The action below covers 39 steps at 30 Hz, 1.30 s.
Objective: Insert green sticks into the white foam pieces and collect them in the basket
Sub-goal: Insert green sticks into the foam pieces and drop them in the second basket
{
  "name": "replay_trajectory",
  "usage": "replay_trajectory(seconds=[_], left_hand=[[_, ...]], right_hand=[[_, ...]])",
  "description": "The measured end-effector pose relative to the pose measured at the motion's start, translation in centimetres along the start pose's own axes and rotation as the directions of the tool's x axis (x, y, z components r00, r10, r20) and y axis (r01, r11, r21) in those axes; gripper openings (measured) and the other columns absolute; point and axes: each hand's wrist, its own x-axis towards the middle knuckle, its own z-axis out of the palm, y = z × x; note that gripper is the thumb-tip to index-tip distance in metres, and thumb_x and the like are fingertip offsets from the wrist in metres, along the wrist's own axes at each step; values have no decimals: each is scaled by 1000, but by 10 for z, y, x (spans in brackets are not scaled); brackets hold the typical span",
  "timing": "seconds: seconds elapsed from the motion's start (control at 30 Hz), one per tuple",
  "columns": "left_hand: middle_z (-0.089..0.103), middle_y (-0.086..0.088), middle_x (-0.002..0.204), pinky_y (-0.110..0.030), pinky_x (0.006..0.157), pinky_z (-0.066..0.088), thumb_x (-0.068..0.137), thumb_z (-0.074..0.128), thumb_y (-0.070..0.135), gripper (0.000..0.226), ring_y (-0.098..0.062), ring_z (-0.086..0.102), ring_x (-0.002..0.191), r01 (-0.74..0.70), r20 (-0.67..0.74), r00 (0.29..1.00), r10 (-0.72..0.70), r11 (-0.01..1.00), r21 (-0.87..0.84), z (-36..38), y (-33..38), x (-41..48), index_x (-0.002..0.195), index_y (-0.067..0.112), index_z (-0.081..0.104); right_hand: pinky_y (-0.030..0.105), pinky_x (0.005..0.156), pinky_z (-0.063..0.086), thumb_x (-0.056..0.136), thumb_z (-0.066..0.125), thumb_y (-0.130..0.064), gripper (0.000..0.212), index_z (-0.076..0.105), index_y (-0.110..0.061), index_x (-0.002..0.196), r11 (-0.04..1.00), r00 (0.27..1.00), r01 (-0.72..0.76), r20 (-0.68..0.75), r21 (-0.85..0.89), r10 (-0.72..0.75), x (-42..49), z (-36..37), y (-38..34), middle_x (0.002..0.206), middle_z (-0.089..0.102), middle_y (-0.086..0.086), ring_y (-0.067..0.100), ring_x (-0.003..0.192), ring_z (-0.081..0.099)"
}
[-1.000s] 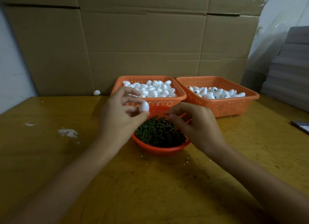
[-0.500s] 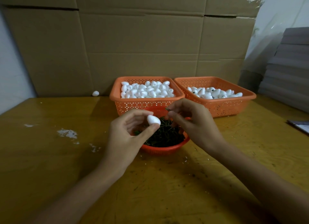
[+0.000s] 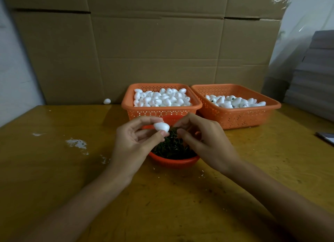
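At the centre of the frame, the fingers [image 3: 156,135] of the left hand [image 3: 133,140] are clamped on one white foam piece [image 3: 161,126], thumb beneath and forefinger above, its narrow end pointing right. Just right of it, the right hand [image 3: 204,142] has its fingers [image 3: 182,121] curled, with thumb and forefinger tips drawn together close to the foam's tip. Whether a stick sits between them is too small to tell.

Both hands hang over a round red bowl [image 3: 173,161] filled with a tangle of green sticks [image 3: 171,147].

Behind the bowl, two orange perforated baskets stand side by side, almost touching. The left basket [image 3: 160,113] is heaped with plain foam pieces [image 3: 160,97]. The right basket [image 3: 235,118] holds a thinner layer of foam pieces [image 3: 233,101], some showing dark green spots at their ends.

All three containers rest on a yellow-brown tabletop [image 3: 54,178], which carries white crumbs [image 3: 76,144] at middle left. One loose foam piece [image 3: 107,101] lies at the tabletop's far edge, left of the baskets, against a wall of flattened cardboard [image 3: 153,52]. Grey stacked sheets [image 3: 316,79] rise at the right edge of the frame, and a dark flat object [image 3: 326,138] juts in below them.
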Motion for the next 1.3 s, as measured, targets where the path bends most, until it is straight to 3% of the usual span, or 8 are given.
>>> replay_trajectory(seconds=[0.23, 0.43, 0.63, 0.83, 1.13, 1.3], left_hand=[[78, -5, 111, -28, 82, 63, 80, 83, 17, 31, -26, 78, 99, -9, 10, 1000, 8, 1000, 10, 0, 0, 1, 110, 14, 75], [78, -6, 114, -27, 81, 62, 80, 84, 16, 28, -26, 78, 101, -15, 42, 999, 14, 1000, 11, -2, -1, 2, 106, 20, 76], [78, -5, 113, -25, 82, 61, 80, 84, 17, 28, -23, 78, 103, 3, 35, 999, -3, 1000, 11, -3, -2, 3, 107, 20, 76], [80, -4, 110, -22, 79, 61, 81, 84, 15, 28, -22, 78, 100, 0, 29, 1000, 0, 1000, 17, -4, -2, 3, 107, 16, 74], [79, -2, 113, -27, 90, 61, 79, 87, 18, 29, -20, 76, 108, -16, 34, 999, 15, 999, 44, -6, -3, 3, 107, 20, 77], [81, -2, 110, -25, 89, 60, 81, 86, 17, 24, -20, 77, 107, -46, 61, 997, 43, 998, 53, -4, -2, 2, 104, 24, 81]], right_hand=[[20, 69, 54, 102, 67, -17, 14, 74, -20, 113, 1000, 1000, 10, 1, 22, -10, 1, -3, -2, 95, 75, -13, 5, 81, 71], [31, 74, 58, 101, 67, -17, 14, 74, -19, 114, 999, 1000, 23, 3, 32, -23, 1, -1, -2, 98, 77, -13, 5, 82, 72], [13, 68, 51, 100, 69, -16, 9, 68, -13, 109, 994, 999, 32, -23, 103, -30, 1, -1, -1, 96, 79, -12, 5, 78, 74], [11, 66, 49, 99, 69, -20, 10, 63, -14, 105, 994, 998, 59, -41, 97, -55, 1, 0, -3, 91, 78, -12, 5, 76, 74], [26, 69, 56, 104, 64, -18, 8, 60, -18, 111, 995, 995, 94, 28, 12, -95, 0, 1, -3, 95, 74, -24, 4, 80, 73], [33, 68, 57, 104, 64, -18, 9, 56, -17, 108, 995, 992, 98, 77, -5, -97, 1, -1, -1, 93, 74, -17, 6, 78, 73]])
